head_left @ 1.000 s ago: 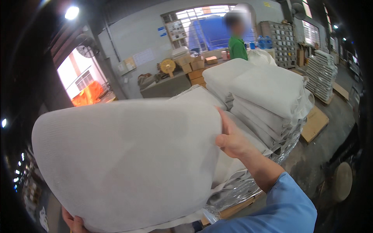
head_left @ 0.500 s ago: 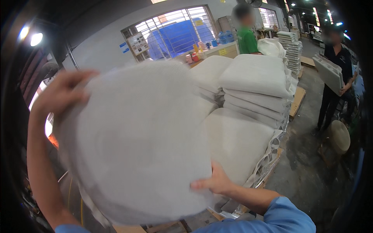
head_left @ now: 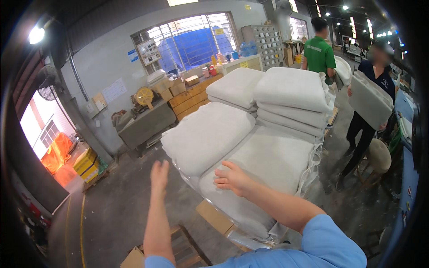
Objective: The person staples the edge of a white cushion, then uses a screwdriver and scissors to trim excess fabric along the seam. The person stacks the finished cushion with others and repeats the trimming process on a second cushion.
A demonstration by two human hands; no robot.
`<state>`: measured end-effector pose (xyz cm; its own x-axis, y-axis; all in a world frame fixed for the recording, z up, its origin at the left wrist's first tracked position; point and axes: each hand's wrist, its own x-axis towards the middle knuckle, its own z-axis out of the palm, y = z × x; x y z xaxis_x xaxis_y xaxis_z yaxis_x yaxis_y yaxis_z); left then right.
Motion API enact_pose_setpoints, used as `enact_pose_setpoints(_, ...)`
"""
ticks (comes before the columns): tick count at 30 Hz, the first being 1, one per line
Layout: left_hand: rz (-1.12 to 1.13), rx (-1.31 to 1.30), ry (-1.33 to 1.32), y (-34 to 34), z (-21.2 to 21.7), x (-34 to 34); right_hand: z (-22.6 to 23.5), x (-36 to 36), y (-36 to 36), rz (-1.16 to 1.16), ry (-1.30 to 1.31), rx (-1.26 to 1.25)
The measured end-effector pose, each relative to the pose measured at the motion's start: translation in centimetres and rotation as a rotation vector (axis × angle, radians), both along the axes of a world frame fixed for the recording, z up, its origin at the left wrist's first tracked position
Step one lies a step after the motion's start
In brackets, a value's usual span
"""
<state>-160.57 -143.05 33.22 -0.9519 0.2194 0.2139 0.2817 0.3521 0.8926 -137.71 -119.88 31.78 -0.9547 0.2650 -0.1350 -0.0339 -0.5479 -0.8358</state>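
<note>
Head view: cushion [head_left: 210,134], held aloft half a second ago, now lying flat on stack [head_left: 268,165], beside taller pile [head_left: 292,96]. Left hand [head_left: 159,175] off it, fingers released, just clear of its near edge. Right hand [head_left: 232,177] flat on stack, fingers spread, gripping nothing. Placement judged complete.

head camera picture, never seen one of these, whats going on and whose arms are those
This view comes from a wide fisheye camera worn on a person's head, looking down, so straight edges bend near the rim. The two bare arms rising from the bottom edge are the wearer's own. The right hand rests on a large white padded cushion lying on a stack. The left hand is open in the air beside a second white cushion, holding nothing. More folded white cushions are piled behind. At right, another person carries a pale cushion.
</note>
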Motion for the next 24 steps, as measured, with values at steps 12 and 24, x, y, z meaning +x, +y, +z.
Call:
enact_pose_setpoints(12,-0.135,0.892,-0.379,12.6,-5.0,-0.9,2.3,-8.2,14.9,-0.535,-0.230,0.367)
enact_pose_setpoints(24,-0.103,0.692,-0.393,15.3,-6.6,-3.3,-1.2,0.2,10.1,-0.342,0.049,0.924)
